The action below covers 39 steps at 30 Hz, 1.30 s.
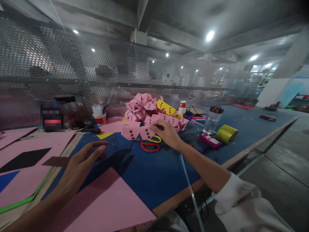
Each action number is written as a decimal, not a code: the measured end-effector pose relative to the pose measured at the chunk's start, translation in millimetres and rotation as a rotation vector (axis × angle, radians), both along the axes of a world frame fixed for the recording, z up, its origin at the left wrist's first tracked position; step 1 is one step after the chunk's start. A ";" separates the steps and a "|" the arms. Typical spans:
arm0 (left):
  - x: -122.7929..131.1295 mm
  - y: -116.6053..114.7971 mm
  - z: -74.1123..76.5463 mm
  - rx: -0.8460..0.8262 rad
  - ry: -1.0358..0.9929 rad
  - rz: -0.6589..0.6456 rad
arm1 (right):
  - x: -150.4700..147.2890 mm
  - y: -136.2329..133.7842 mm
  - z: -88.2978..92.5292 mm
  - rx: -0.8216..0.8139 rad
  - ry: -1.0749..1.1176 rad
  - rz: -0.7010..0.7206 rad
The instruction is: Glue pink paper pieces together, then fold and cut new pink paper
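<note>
My right hand (167, 133) is closed on a pink paper piece (131, 131) with dark diamond-shaped spots, pinched at its right end between thumb and fingers. Beneath and just in front of that piece lie scissors with red and yellow handles (150, 149); their blades are hidden. My left hand (83, 158) hovers over the table's left part, fingers apart and nothing in them. Below it a large pink sheet (108, 199) lies near the front edge. Behind the held piece rises a heap of spotted pink cutouts (142, 106) with a yellow cutout (166, 107) on it.
At right stand a clear bottle (212, 120), a yellow tape roll (227, 133) and a magenta box (210, 141). Paper cups (99, 118) and a dark-lidded jar (74, 114) line the back by a perforated metal screen (79, 61). More pink sheets (48, 145) lie left.
</note>
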<state>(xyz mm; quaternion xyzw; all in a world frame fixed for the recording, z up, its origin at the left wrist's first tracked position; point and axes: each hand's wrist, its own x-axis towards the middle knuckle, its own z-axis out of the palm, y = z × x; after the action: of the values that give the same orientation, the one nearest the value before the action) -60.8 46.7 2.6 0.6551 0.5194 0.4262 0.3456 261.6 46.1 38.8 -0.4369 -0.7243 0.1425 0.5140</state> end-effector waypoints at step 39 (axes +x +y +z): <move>-1.5 13.7 -18.0 0.067 0.059 -0.068 | 81.0 151.8 109.7 -0.274 -0.477 -0.791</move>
<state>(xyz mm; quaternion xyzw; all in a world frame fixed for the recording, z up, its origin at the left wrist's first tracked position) -62.3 60.3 -15.4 0.6959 0.4922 0.4120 0.3221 342.6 198.0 148.5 -0.7629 -0.5749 -0.0740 0.2862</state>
